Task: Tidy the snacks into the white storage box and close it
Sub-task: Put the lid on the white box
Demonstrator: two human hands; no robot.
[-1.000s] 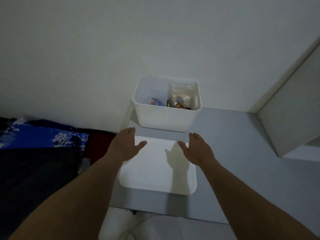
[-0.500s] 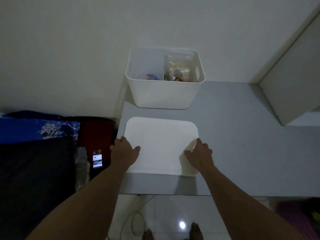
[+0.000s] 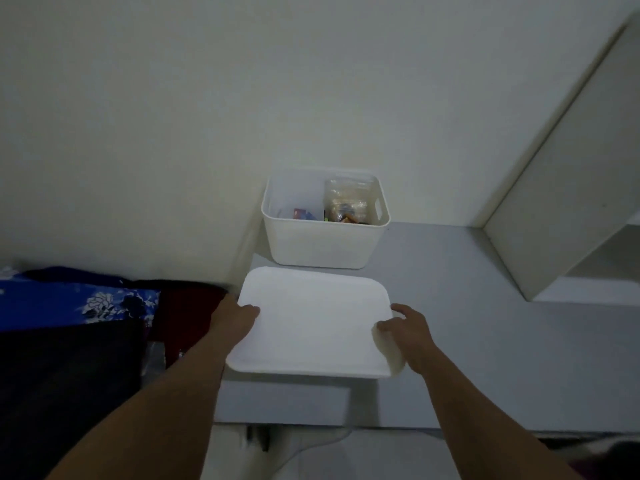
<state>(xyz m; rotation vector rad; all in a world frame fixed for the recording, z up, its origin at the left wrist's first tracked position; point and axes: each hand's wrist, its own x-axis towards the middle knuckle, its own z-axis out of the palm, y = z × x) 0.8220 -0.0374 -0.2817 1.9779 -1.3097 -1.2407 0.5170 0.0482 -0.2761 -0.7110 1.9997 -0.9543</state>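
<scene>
The white storage box (image 3: 322, 244) stands open against the wall at the back of the grey table. Inside it I see a clear bag of snacks (image 3: 348, 202) on the right and a small red and blue packet (image 3: 302, 214) on the left. The flat white lid (image 3: 313, 320) is in front of the box, raised off the table with its shadow below. My left hand (image 3: 235, 318) grips the lid's left edge. My right hand (image 3: 403, 329) grips its right edge, thumb on top.
The grey table (image 3: 485, 341) runs to the right, where a white cabinet panel (image 3: 554, 188) stands. Left of the table lie blue floral cloth (image 3: 86, 303) and dark fabric (image 3: 62, 393). The table's front edge is just below the lid, with floor beneath.
My hands went from hovering over the lid to gripping its two sides. The lid now sits lifted above the table. My view has tilted up.
</scene>
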